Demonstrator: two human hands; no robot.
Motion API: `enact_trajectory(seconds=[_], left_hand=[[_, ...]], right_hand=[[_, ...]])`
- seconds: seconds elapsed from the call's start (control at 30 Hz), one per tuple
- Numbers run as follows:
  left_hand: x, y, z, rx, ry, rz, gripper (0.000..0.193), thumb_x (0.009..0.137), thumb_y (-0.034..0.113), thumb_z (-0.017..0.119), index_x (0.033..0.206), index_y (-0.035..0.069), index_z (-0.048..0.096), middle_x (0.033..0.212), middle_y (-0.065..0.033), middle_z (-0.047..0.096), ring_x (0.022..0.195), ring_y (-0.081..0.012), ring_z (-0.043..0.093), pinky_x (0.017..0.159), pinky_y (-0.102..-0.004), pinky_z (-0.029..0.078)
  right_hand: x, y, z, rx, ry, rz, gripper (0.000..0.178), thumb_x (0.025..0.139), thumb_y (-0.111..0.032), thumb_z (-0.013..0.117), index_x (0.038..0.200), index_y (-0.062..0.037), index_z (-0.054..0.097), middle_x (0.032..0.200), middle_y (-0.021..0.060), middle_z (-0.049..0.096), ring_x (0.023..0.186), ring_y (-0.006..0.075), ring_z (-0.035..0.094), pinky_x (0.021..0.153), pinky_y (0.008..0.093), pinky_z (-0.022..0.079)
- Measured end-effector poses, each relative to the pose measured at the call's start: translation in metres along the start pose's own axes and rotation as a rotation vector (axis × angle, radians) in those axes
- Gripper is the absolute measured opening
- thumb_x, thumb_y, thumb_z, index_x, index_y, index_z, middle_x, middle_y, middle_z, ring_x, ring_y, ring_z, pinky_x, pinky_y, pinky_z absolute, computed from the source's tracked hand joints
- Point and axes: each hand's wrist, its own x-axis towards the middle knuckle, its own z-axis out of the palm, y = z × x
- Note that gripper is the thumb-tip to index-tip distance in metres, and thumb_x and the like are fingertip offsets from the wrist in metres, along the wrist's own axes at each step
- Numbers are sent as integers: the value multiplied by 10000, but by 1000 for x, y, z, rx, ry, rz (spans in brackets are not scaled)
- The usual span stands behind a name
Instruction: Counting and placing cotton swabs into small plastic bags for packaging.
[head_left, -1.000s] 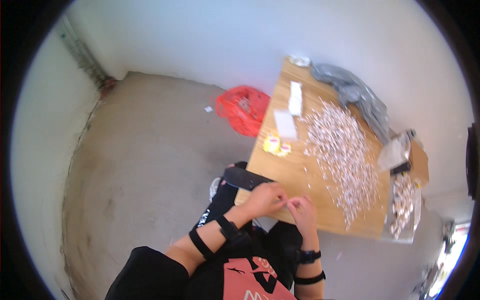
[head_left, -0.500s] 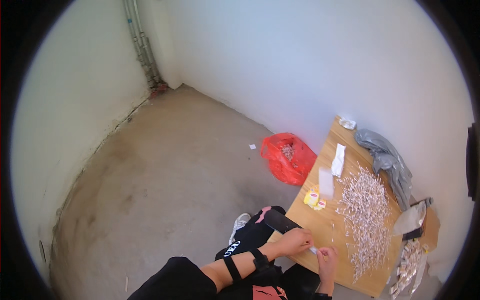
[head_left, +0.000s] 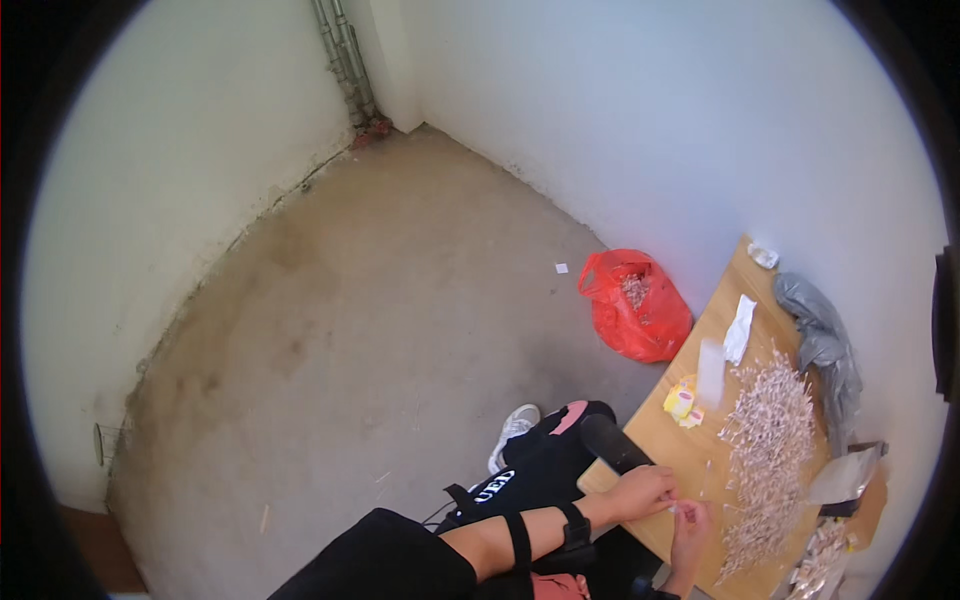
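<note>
At the lower right, we see both hands meeting over the near edge of a wooden table (head_left: pixel 690 455). The left hand (head_left: pixel 640 492) has its fingers curled in, pinched narrowly on a tiny white piece (head_left: pixel 672 507). The right hand (head_left: pixel 690 525) comes up from below, its fingertips closed on the same piece, so the two hands almost touch. The piece is too small for us to tell its shape, its long axis or which way it points.

Just beyond the hands a broad pile (head_left: pixel 765 440) of small pale pieces runs along the table, away from us and toward the wall. Left of the pile sits a small yellow roll (head_left: pixel 682 403), with a flat white sheet (head_left: pixel 711 372) just past it and a crumpled white wrapper (head_left: pixel 740 328) farther on. A grey cloth (head_left: pixel 822 345) lies along the far side by the wall. Near the right corner we see a clear bag (head_left: pixel 845 475), and below it a clear packet (head_left: pixel 820 570) filled with more pale pieces.

On the concrete floor (head_left: pixel 380 330), just beside the table's far end, stands a red plastic bag (head_left: pixel 632 305), open at the top with pale scraps inside. A white shoe (head_left: pixel 513 427) shows below the knees, and black straps circle the left forearm.
</note>
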Motion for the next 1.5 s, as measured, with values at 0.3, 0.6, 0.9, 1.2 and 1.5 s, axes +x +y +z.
enact_trajectory(seconds=[0.3, 0.6, 0.9, 1.2, 1.5], left_hand=[[3, 1, 0, 99, -1, 77, 130, 738, 164, 650, 727, 56, 580, 792, -109, 559, 813, -320, 588, 693, -416, 457], [1, 6, -10, 167, 28, 91, 125, 779, 180, 653, 811, 71, 602, 860, -98, 563, 845, -311, 576, 738, -409, 452], [3, 7, -10, 163, -10, 111, 126, 771, 174, 654, 820, 71, 600, 845, -100, 562, 845, -313, 577, 733, -415, 455], [-2, 4, -4, 173, -54, 39, 137, 767, 188, 665, 818, 69, 620, 858, -104, 587, 860, -316, 596, 741, -412, 467], [6, 1, -11, 285, 90, 114, 136, 789, 214, 622, 778, 80, 642, 807, -94, 563, 808, -293, 576, 689, -411, 439]], right_hand=[[-6, 6, 6, -66, 19, -120, 94, 797, -12, 662, 876, -11, 612, 845, 73, 533, 726, 151, 551, 620, 249, 445], [-7, 5, 20, 61, 165, 1, 76, 802, -40, 677, 856, -25, 626, 813, 67, 533, 709, 168, 520, 565, 279, 398], [-11, 6, 12, -2, 177, -45, 73, 789, -18, 680, 834, -15, 623, 797, 69, 525, 657, 163, 536, 575, 268, 432], [-13, 1, 6, -30, 119, -38, 60, 791, 5, 655, 832, -9, 614, 786, 70, 523, 679, 166, 548, 605, 269, 453], [10, -17, 11, 48, 81, 35, 78, 841, -67, 653, 876, -4, 623, 801, 61, 522, 717, 154, 535, 619, 267, 426]])
